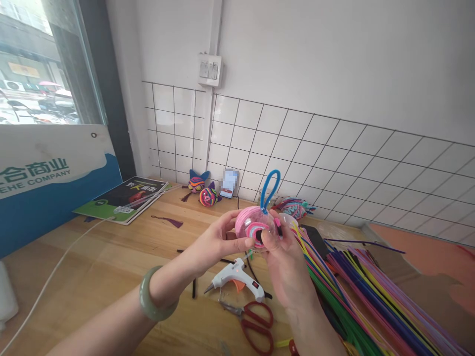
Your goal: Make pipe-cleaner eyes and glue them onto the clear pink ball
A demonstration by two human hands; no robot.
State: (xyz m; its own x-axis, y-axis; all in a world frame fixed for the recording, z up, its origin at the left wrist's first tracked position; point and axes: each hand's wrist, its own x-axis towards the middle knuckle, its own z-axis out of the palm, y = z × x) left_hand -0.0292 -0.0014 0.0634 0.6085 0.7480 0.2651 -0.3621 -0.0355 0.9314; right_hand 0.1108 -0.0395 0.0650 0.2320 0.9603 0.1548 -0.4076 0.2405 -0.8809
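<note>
Between my two hands I hold a clear ball ornament (243, 221) partly covered with pink pipe cleaner. A blue pipe-cleaner loop (273, 185) stands up from its top. On its front is a coiled round patch of pink, pale blue and black. My left hand (224, 235) grips the ball's left side, thumb across the front. My right hand (280, 252) closes round the right side, its thumb on the black centre; a pink and black bit shows by its fingers. Below lie a white glue gun (235, 277) and red-handled scissors (256, 321) on the wooden table.
Bundles of coloured pipe cleaners (371, 296) spread over the right side. At the back stand two finished striped balls (208, 195), a phone (229, 183) and a multicoloured piece (295, 207). A purple tassel (170, 221), a magazine (128, 195) and a white cable (59, 274) lie left.
</note>
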